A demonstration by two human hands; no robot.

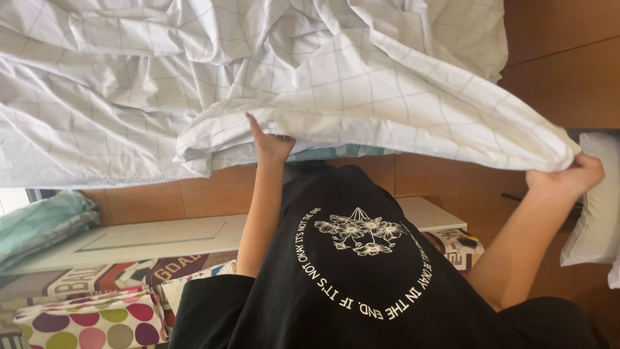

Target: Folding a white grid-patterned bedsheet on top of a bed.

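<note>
The right hand (567, 179) is closed in a firm grip on the corner of a white sheet (336, 84) with a thin grey grid pattern, pinching the fabric where it tapers to a point at the right edge of the view. The left hand (270, 143) reaches up under the sheet's lower fold near the middle, fingers raised against the cloth; the fingertips vanish into the folds, so I cannot tell whether that grip is closed on the fabric or only pressing it. The sheet is lifted and spread wide between and above both hands, rumpled and creased, filling the upper half of the view and hanging well clear of what lies below. Both bare forearms stretch out from a black T-shirt (361, 271) with a white flower print ringed by lettering. Just beside the right hand, at the far right, lies a white pillow (597, 207). Beneath the sheet are brown floor tiles (213, 194) and a flat white board (155, 239). At the left edge rests folded teal fabric (39, 223), and at lower left a cloth with coloured polka dots (90, 323) lies on patterned bedding (129, 274).
</note>
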